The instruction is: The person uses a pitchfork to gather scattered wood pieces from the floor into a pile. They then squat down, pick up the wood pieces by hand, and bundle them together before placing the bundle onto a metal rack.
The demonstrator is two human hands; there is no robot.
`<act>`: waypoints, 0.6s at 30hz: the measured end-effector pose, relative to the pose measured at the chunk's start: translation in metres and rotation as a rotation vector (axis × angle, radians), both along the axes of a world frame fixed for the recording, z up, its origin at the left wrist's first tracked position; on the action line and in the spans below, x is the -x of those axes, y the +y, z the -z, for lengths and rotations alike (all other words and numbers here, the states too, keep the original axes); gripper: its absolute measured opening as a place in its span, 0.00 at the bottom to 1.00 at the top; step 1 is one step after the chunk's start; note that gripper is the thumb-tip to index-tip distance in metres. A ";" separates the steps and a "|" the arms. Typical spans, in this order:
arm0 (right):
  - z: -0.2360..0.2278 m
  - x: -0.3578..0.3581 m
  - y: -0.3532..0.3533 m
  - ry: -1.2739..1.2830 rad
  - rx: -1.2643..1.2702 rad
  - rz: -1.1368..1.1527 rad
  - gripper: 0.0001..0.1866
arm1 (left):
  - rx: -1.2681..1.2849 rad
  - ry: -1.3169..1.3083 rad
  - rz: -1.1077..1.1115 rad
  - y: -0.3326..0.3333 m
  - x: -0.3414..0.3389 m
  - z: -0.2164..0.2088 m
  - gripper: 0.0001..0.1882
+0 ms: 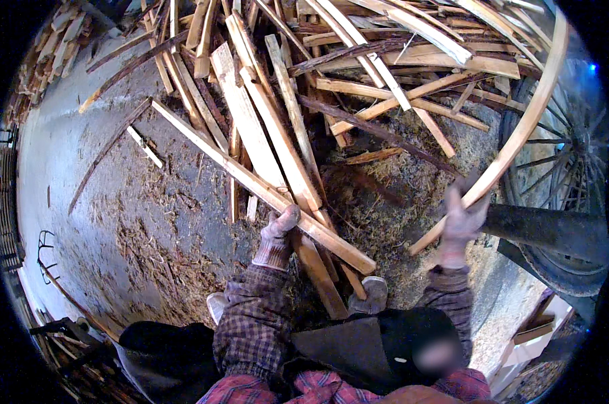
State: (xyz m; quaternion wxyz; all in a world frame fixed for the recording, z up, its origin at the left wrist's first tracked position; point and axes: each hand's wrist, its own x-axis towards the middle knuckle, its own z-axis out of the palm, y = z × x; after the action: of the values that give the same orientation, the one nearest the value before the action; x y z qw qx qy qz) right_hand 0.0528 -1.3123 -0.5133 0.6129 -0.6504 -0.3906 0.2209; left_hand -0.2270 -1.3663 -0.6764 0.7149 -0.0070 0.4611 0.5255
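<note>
My left hand (277, 227), in a dirty knit work glove, is closed around a long pale wood strip (217, 156). That strip slants from the upper left down to the right, its near end above my shoes. On the right, my gloved right hand (463, 219) grips another long wood strip (520, 135) near its lower end. This one rises toward the upper right and looks curved near the picture's rim. Beneath the left-hand strip lie several boards, among them a wide pale board (244, 114).
A tangled pile of wood strips (412, 60) fills the far side. Bark and shavings (163, 249) litter the floor. A spoked wheel (567, 141) and a dark metal beam (540, 225) stand close on the right. A long-handled fork (69, 289) lies at left.
</note>
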 end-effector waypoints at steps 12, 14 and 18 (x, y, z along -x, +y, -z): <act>-0.080 0.037 0.295 -1.583 0.844 -0.279 0.54 | -0.119 0.015 0.005 0.003 0.001 -0.034 0.33; -0.077 0.041 0.300 -1.578 0.809 -0.283 0.52 | -0.071 0.024 -0.021 -0.003 0.004 -0.028 0.29; -0.081 0.052 0.282 -1.486 0.754 -0.336 0.32 | -0.047 0.055 -0.014 -0.008 0.006 -0.031 0.26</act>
State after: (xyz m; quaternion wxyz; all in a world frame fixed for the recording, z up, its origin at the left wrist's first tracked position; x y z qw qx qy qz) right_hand 0.0013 -1.0303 -0.4327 -0.1017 -0.7206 -0.6832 -0.0603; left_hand -0.2335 -1.3738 -0.6454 0.6982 0.0208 0.4682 0.5412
